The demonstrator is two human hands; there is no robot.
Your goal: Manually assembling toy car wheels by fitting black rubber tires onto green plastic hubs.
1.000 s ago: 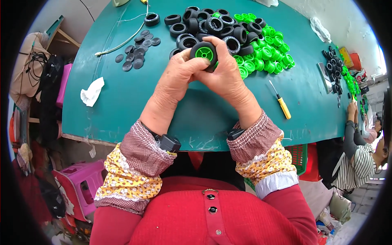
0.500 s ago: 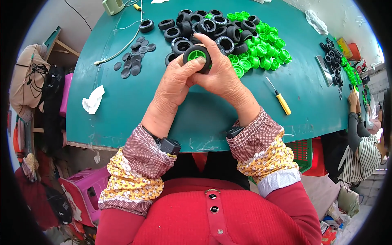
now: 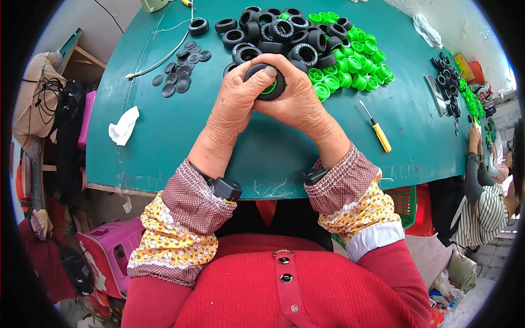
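Note:
Both my hands grip one small black toy tire (image 3: 278, 87) with a green wheel rim (image 3: 270, 87) inside it, held above the near middle of the table. My left hand (image 3: 239, 93) presses its thumb over the rim's face, which hides much of the green. Around the far and right side of the tire wrap the fingers of my right hand (image 3: 292, 90). Just beyond my hands lies a heap of black toy tires (image 3: 281, 30). Touching it on the right is a pile of bright green wheel rims (image 3: 355, 60).
Several flat black discs (image 3: 183, 68) lie to the left on the green table (image 3: 180, 147), near a pale cable (image 3: 164, 65) and a crumpled white tissue (image 3: 124, 126). A yellow-handled screwdriver (image 3: 381, 136) rests at the right. Farther right, a person in striped clothing (image 3: 484, 213) works at another heap.
My right index finger has come down from pointing outward and now curls over the tire. My left thumb has shifted across the rim, covering more of it.

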